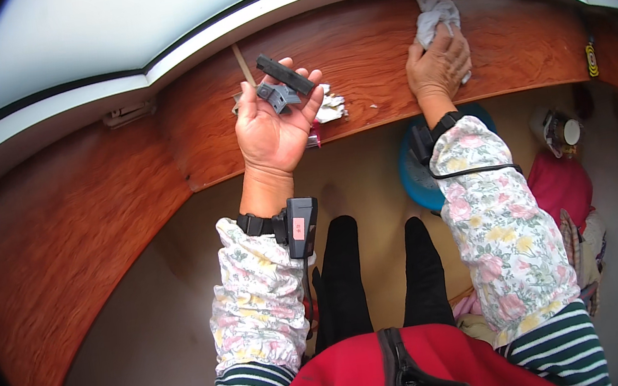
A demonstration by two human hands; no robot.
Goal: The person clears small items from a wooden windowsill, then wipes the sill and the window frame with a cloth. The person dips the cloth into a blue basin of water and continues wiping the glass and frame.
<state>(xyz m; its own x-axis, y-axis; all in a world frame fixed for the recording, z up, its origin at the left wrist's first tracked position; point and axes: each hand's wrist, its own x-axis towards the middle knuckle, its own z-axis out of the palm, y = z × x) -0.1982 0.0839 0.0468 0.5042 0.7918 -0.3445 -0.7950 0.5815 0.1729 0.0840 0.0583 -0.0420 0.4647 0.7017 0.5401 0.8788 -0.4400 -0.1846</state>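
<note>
My left hand (273, 124) is turned palm up, fingers slightly curled. Lying across its fingers is a dark rectangular bar (286, 73), and below that a small grey plastic part (278, 97) rests in the palm. To the right, my right hand (440, 67) presses a crumpled white cloth (436, 12) against the reddish wood-grain sill (365, 45). The cloth reaches to the back edge of the sill, near the window frame. Behind my left hand lies a thin wooden strip (243, 64). White crumpled scraps (332, 104) sit just right of that hand.
A blue basin (412, 170) stands on the floor below my right forearm, partly hidden. Farther right are a paper cup (571, 131) and a dark pink cloth (561, 189). The window frame (272, 5) runs along the back. A yellow-and-black tag (592, 59) is at the right.
</note>
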